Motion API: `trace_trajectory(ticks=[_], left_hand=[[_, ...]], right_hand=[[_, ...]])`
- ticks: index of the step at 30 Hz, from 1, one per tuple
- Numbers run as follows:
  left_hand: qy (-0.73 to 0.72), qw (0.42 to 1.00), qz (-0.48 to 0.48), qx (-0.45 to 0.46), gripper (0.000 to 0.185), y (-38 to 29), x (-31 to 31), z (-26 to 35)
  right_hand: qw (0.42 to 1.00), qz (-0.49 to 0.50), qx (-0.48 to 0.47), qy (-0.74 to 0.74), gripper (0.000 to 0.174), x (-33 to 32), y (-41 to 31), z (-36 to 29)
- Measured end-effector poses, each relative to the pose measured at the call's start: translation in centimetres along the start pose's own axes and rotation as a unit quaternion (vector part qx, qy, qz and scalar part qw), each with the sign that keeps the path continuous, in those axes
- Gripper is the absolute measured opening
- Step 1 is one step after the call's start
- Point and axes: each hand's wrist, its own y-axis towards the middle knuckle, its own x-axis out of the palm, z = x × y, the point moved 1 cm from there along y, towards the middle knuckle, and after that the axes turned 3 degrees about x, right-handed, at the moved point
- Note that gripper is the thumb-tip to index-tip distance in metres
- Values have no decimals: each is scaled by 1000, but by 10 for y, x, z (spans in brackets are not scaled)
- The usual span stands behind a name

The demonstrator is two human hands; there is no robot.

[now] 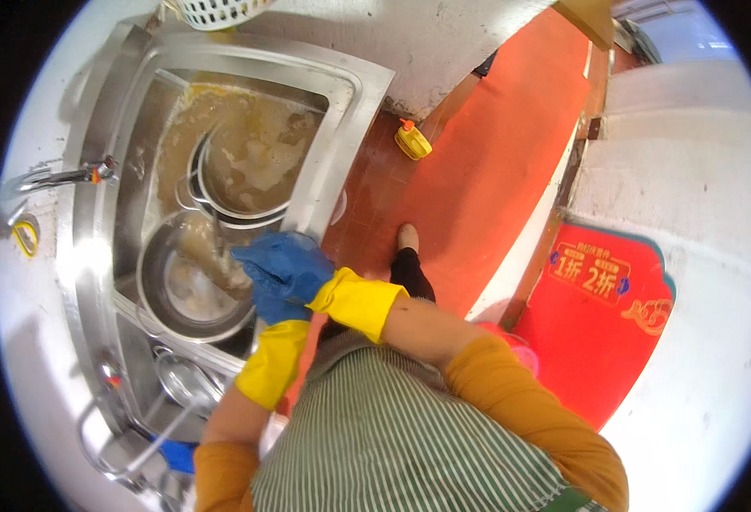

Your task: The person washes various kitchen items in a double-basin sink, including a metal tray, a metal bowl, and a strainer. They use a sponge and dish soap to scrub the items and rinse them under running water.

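Observation:
My left hand (279, 308) and my right hand (292, 262) wear blue rubber gloves with yellow cuffs. They meet at the near rim of a steel sink (324, 166), my right hand partly covering my left. Whether either holds something is hidden. Left of them, a round metal pan (147, 281) with cloudy water sits in the sink. A blurred, slender greyish thing (220, 246) extends over this pan; its kind is unclear. Beyond it, a two-handled metal pot (201, 192) lies partly under murky brown water (260, 153).
Taps (97, 173) stand along the sink's left side. A metal strainer (187, 377) rests in the neighbouring basin. A white perforated basket (219, 9) is at the top. A yellow bottle (412, 142) stands on the floor beside a red mat (478, 173).

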Motion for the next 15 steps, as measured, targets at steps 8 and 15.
trace_trajectory(ticks=[8,15], left_hand=[[175,984,24,-31,92,22,10,31],[199,980,26,-13,98,17,13,15]], right_hand=[[885,133,399,-199,32,-206,-93,194],[718,-120,607,-319,59,-291,-158,420]])
